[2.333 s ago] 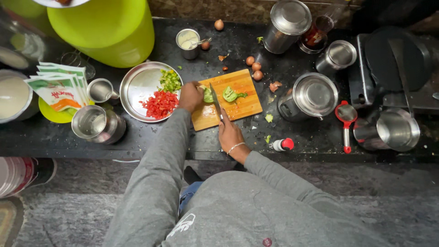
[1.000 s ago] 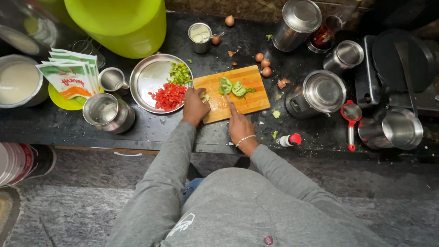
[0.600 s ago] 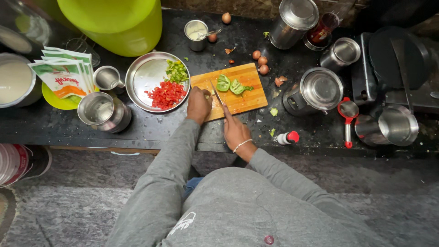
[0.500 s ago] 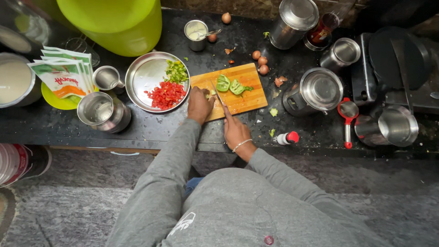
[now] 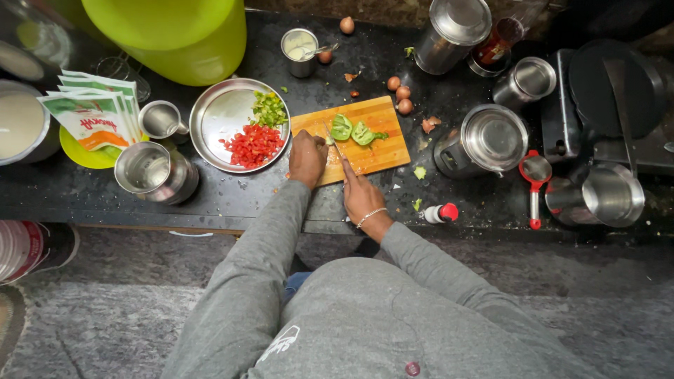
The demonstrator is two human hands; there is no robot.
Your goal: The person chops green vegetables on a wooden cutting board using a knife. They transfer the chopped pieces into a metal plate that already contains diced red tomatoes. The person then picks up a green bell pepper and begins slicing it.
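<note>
A wooden cutting board point(image 5: 379, 151) lies on the dark counter with green pepper pieces point(image 5: 351, 130) on its far side. My right hand point(image 5: 359, 193) grips a knife point(image 5: 333, 140) whose blade rests on the board beside the pepper. My left hand point(image 5: 307, 156) is curled on the board's left end, fingers pressing down on a small piece that I cannot make out. Just left of it, a steel plate point(image 5: 217, 112) holds chopped red tomato point(image 5: 254, 144) and chopped green pepper point(image 5: 268, 109).
Steel pots point(image 5: 491, 137) and cups, a red-handled strainer point(image 5: 535, 182) and a griddle point(image 5: 611, 84) crowd the right. A steel jug point(image 5: 151, 172), packets point(image 5: 95, 112), a green tub point(image 5: 175, 31) stand left. Small onions point(image 5: 401, 91) lie behind the board; a red-capped bottle point(image 5: 441, 213) lies near the edge.
My left hand has slid from the pepper in the board's middle to its left end. The knife hand has stayed beside it, and the view has shifted slightly.
</note>
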